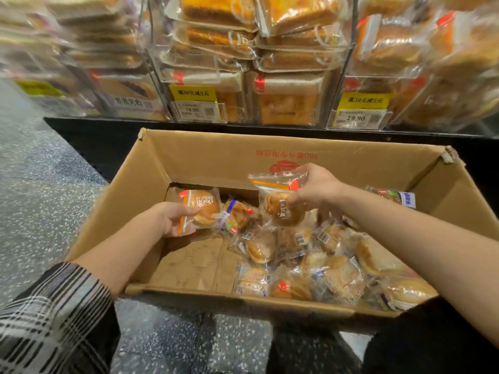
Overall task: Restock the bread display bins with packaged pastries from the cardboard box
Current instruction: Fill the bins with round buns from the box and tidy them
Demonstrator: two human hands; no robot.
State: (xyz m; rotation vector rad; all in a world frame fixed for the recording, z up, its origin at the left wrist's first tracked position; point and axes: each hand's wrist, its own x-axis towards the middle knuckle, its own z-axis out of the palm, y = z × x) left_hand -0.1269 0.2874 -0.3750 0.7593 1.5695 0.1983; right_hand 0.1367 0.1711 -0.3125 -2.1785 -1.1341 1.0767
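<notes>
Packaged pastry (201, 209) in left hand (172, 218) grip, another pastry (280, 203) in right hand (314, 188)

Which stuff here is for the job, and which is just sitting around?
For the job: cardboard box, pastry in left hand, pastry in right hand, loose pastries in the box, display bins.
Just around: yellow price tags, speckled floor.

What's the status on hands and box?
Left hand grips one packaged bun; right hand grips another. Both over the cardboard box, loose pastries inside. Display bins ahead, path unobstructed.
</notes>
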